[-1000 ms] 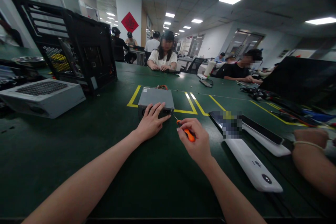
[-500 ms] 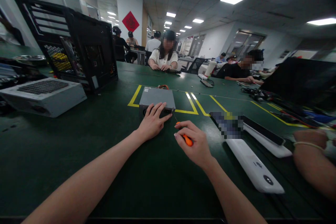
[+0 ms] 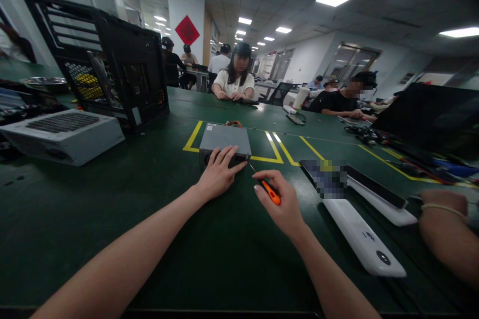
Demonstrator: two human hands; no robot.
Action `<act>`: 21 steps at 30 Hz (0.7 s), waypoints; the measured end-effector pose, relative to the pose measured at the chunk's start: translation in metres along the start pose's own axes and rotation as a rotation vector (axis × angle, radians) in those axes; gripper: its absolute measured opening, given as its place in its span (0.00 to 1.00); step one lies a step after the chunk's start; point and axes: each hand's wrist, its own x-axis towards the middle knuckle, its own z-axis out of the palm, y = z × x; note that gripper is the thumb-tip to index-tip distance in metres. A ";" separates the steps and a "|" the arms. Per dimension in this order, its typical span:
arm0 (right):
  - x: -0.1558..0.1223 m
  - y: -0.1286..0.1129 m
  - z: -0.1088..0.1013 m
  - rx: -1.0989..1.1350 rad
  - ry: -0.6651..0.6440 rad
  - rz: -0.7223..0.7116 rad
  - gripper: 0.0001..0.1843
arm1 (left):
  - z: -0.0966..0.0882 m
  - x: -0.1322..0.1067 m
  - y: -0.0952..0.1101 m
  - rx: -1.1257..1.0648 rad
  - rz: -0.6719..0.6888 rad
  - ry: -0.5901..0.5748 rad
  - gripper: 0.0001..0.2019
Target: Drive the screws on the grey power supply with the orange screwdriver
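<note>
A grey computer power supply (image 3: 225, 135) lies on the green table, with a bundle of coloured wires at its far side. My left hand (image 3: 219, 172) rests on its top near edge with the fingers spread, steadying nothing else that shows. In my right hand (image 3: 282, 199) is a screwdriver (image 3: 274, 194) with an orange and black handle, held between thumb and fingers. Its thin shaft points up and left to the near right corner of the power supply. Whether the tip touches a screw is too small to tell.
To the left stand an open black computer case (image 3: 123, 65) and a larger grey power supply (image 3: 71, 134). Two white handheld devices (image 3: 364, 237) lie to the right, beside another person's arm (image 3: 445, 229). Yellow tape (image 3: 192, 139) marks the table. A co-worker (image 3: 234, 77) sits opposite.
My right hand has shifted slightly right, and the screwdriver's handle has turned in its fingers. My left hand and the power supply stay in place.
</note>
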 end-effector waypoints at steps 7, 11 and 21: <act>0.001 -0.002 -0.002 -0.104 -0.005 -0.091 0.06 | 0.000 0.000 0.000 -0.005 0.005 0.000 0.22; 0.001 -0.002 -0.002 -0.081 -0.022 -0.053 0.05 | 0.000 0.000 0.000 -0.013 0.005 0.000 0.22; 0.000 0.000 0.000 -0.123 0.008 -0.120 0.05 | 0.002 0.000 0.000 -0.006 0.001 0.011 0.22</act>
